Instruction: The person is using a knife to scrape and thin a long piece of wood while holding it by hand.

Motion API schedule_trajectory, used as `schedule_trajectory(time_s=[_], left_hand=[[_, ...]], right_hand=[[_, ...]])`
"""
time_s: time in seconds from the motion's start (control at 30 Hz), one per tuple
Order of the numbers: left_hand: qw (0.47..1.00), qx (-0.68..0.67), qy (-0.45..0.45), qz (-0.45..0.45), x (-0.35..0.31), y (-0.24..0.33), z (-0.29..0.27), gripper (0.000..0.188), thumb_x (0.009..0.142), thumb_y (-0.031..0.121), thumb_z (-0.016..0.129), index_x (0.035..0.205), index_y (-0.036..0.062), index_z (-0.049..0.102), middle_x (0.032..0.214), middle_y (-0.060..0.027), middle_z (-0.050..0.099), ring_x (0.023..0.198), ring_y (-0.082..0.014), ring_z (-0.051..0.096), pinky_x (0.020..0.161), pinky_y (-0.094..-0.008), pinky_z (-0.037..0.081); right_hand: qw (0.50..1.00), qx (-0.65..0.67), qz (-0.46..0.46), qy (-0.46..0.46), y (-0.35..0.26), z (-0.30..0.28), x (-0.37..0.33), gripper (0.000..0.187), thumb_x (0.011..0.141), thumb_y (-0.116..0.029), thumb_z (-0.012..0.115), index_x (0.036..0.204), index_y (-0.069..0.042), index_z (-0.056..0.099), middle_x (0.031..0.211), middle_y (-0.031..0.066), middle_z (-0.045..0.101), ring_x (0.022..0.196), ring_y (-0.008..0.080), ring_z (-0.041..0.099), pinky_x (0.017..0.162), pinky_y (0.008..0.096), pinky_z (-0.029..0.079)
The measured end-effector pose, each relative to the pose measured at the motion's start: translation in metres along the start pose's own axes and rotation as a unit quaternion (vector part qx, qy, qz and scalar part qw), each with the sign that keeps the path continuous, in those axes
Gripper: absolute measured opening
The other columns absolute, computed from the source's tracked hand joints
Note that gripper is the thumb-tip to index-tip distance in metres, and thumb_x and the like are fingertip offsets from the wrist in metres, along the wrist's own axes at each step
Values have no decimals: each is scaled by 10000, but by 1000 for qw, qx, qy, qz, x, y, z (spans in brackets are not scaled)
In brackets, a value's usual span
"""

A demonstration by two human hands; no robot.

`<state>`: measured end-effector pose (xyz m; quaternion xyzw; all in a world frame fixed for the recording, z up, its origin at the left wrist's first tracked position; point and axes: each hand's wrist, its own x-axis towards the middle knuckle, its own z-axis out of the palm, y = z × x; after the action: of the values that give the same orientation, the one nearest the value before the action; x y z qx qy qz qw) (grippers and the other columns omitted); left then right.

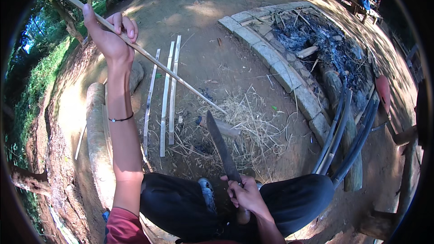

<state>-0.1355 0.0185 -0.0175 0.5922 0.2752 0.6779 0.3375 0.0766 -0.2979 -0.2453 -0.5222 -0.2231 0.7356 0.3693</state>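
Note:
My left hand (pixel 110 38) is raised at the upper left, its fingers curled around a long thin strip of split bamboo (pixel 174 74). The strip slants down to the right, its lower end near the shavings. My right hand (pixel 247 196), low between my knees, grips the handle of a machete (pixel 221 147). The dark blade points up and away, its tip close to the strip's lower end; I cannot tell whether they touch. Pale curled shavings (pixel 253 126) lie around a short wood block (pixel 224 127). Left of them, several split strips (pixel 166 104) lie side by side.
A curved stone border (pixel 271 58) rings a fire pit with ash (pixel 312 34) and charred wood at the right. Dark bamboo poles (pixel 357 140) lean there beside a log (pixel 332 86). Another log (pixel 98 140) lies left of my left forearm.

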Motion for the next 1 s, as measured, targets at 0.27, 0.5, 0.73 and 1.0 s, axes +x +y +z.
schedule_trajectory(time_s=[0.27,0.5,0.73,1.0], left_hand=[[994,-81,-72,8,-19,5,14,726,907,818,325,642,142,339,476,20,300,425,-87,274,431,-216,217],[999,-33,-9,35,-40,8,25,705,928,785,336,637,144,316,492,13,302,464,-101,285,444,-217,239],[996,-75,-37,9,-33,15,-8,516,1001,532,317,665,141,340,545,2,343,477,-108,307,506,-211,302],[990,-23,139,23,-19,-4,-44,224,874,43,361,661,97,316,673,-66,349,587,-110,343,641,-227,362]], right_hand=[[908,-214,-311,183,-74,52,55,601,929,3,486,1512,-12,340,777,229,626,602,318,650,604,426,494],[861,-248,-421,142,-84,91,96,731,903,47,495,1575,-67,229,682,228,643,530,362,647,557,463,524],[872,-316,-328,179,-47,59,152,743,879,49,518,1565,-41,247,585,222,598,514,359,643,545,472,520],[874,-237,-402,134,-55,88,146,746,879,83,523,1567,-60,271,631,188,627,528,295,652,560,429,523]])
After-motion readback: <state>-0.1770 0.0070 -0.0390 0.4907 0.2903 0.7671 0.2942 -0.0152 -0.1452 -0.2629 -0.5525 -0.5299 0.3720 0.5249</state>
